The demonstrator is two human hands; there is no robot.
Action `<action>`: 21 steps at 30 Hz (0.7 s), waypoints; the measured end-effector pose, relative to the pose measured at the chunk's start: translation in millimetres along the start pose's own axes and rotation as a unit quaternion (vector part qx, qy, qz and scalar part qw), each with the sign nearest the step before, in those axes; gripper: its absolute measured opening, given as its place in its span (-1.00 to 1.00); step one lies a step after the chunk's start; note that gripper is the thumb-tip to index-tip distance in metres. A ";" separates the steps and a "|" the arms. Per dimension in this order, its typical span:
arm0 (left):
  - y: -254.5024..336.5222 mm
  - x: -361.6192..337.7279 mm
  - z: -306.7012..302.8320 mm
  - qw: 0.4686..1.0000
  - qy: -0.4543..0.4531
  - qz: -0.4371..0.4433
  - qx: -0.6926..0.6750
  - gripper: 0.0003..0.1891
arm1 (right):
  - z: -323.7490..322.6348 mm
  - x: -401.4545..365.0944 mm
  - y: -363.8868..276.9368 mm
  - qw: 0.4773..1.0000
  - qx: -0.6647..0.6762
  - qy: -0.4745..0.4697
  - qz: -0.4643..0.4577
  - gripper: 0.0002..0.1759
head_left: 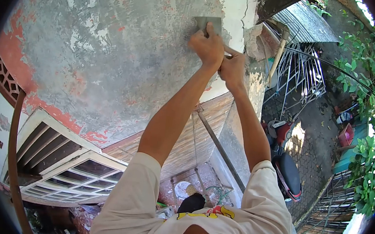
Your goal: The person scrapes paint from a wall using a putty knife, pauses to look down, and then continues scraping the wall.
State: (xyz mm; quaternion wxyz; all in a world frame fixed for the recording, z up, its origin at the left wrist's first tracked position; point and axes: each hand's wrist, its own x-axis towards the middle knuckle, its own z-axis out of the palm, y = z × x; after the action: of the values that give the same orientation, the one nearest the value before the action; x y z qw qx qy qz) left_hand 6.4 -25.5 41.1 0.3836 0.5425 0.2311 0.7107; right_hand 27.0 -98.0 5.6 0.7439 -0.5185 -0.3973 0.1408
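My left hand is raised to the wall, its fingers pressing the flat grey blade of a scraper against the surface. Just to its right, my right hand is closed around the scraper's handle, which is mostly hidden by the fingers. The two hands touch near the wrist of the left one. Around the blade the wall is mottled grey, with white patches and worn red paint; a white strip runs down its right edge.
A pole slants below my arms. White-framed windows are at lower left. Far below on the right are a motorcycle, metal rods and leafy plants. A corrugated sheet lies at upper right.
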 end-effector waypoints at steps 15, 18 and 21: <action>-29.4 -56.5 -115.5 0.995 0.020 -0.049 0.086 -0.49 | 15.9 -82.8 34.7 0.987 -0.099 -0.114 0.058 -0.57; -38.5 -97.1 -197.0 0.987 0.057 -0.121 0.093 -0.49 | 41.4 -142.8 52.1 0.974 -0.065 -0.198 0.092 -0.48; -43.0 -140.5 -268.7 0.972 0.126 -0.191 0.042 -0.46 | 66.8 -221.8 90.5 0.960 -0.044 -0.253 0.115 -0.30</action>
State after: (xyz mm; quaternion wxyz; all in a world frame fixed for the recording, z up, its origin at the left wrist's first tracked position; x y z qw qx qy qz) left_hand -219.4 -88.1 -156.2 0.4570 0.4098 0.4068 0.6765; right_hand -146.9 -153.6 -163.3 0.5744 -0.5402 -0.5159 0.3348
